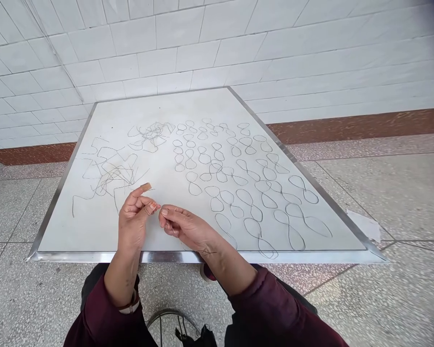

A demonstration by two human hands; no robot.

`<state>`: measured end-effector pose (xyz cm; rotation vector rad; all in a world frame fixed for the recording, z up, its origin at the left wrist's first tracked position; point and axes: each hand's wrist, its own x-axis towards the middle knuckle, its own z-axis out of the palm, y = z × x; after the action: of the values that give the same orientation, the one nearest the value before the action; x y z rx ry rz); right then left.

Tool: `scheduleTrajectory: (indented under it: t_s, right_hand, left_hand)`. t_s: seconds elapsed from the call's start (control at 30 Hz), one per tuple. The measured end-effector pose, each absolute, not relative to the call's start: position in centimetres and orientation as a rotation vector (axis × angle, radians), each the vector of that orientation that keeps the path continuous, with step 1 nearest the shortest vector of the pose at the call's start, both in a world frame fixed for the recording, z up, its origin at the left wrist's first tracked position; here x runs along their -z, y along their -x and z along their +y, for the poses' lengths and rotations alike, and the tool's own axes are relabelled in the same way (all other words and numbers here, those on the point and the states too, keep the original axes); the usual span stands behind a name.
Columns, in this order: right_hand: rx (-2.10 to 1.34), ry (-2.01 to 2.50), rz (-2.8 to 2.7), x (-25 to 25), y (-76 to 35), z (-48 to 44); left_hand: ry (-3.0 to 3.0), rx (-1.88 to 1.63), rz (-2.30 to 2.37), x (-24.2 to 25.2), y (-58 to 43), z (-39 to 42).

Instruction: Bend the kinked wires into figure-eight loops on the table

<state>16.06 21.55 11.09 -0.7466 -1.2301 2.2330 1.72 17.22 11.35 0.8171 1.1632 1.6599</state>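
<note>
My left hand and my right hand meet above the table's near edge, fingertips almost touching. Both pinch a thin wire, mostly hidden by the fingers. A short dark wire end shows by my right wrist; whether it belongs to the same piece I cannot tell. Tan tape wraps a raised finger of my left hand. Just beyond that hand lies a loose tangle of bent wires. To the right of my right hand, several figure-eight wire loops are spread out, some overlapping.
The white table has a metal rim. Another wire tangle lies farther back. A white tiled wall stands behind. Below are a speckled floor, a round metal stool frame and a white scrap by the right edge.
</note>
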Motion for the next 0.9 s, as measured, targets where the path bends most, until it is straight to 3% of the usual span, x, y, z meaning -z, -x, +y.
scheduleTrajectory:
  t_s: [0.4,0.9]
  right_hand:
    - [-1.959,0.834,-1.645,-11.61,-16.56,21.54]
    - [-1.998,0.877,-1.467,-10.99,-16.21,21.63]
  left_hand:
    - [-0.869,-1.743,1.19,-11.51,-1.19,17.04]
    - [-0.934,-1.678,1.253,-11.4,-1.38,16.98]
